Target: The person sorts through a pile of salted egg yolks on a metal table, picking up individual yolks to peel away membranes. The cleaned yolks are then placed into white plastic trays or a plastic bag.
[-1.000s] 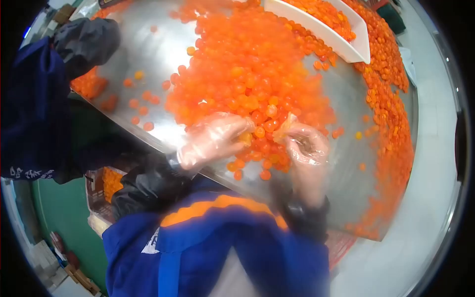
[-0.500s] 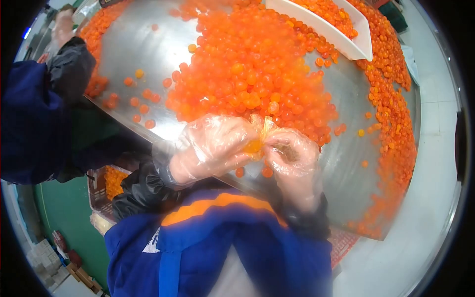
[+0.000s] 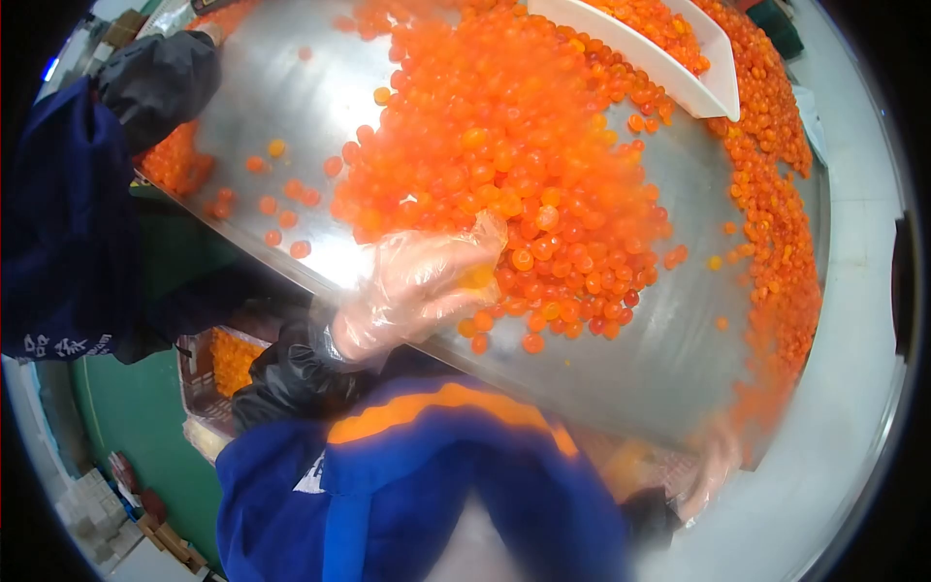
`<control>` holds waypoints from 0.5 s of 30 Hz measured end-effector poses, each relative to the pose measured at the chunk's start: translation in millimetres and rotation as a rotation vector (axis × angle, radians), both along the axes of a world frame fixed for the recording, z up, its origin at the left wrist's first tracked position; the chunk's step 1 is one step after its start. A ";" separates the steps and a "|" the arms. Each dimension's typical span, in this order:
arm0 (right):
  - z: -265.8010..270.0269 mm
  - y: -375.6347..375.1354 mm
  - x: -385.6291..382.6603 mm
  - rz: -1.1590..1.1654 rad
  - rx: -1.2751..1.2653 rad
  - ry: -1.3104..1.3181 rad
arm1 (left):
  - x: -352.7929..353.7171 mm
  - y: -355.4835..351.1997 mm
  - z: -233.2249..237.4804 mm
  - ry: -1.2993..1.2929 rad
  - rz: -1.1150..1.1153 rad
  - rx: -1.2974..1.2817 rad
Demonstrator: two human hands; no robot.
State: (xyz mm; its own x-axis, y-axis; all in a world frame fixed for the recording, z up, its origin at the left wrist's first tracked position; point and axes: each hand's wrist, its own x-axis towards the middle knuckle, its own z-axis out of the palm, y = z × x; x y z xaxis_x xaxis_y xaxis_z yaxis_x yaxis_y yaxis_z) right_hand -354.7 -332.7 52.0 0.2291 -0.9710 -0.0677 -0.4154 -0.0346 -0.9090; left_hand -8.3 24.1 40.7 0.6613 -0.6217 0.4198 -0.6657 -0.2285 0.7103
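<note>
My left hand [image 3: 412,291], in a clear plastic glove, is at the near edge of the yolk heap. Its fingers are closed around a yellow-orange egg yolk [image 3: 477,277], partly hidden by the glove. In front of it lies a large heap of round, glossy orange egg yolks [image 3: 514,165] on a metal tabletop [image 3: 291,107]. My right hand [image 3: 716,468], also gloved, is low at the right, past the table's near edge and beside a reddish crate [image 3: 669,470]. Motion smears its fingers, so I cannot make out whether it holds anything.
A white scoop-shaped tray [image 3: 713,92] full of yolks stands at the back right. More yolks [image 3: 766,213] line the table's right rim. At the left, a co-worker's dark sleeve [image 3: 160,82] reaches over the table. Below is a crate [image 3: 199,373] with yolks inside.
My right hand has left my left hand and swung down to the right, beyond the table edge. My left hand stays with the yolk. The co-worker's arm has moved further over the table.
</note>
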 end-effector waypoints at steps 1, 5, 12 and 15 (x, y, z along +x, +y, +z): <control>-17.2 -26.4 -52.6 0.107 0.061 -0.010 | 0.9 0.1 2.4 -0.079 0.001 0.014; 17.1 6.2 22.2 -0.309 0.352 -0.109 | 1.5 -2.9 10.5 -0.200 -0.020 0.047; -8.8 33.6 141.5 0.628 -0.422 0.318 | -2.2 0.8 18.1 -0.280 0.044 0.023; -7.5 48.5 191.2 0.752 -0.445 0.274 | -4.1 1.3 28.4 -0.279 0.043 0.019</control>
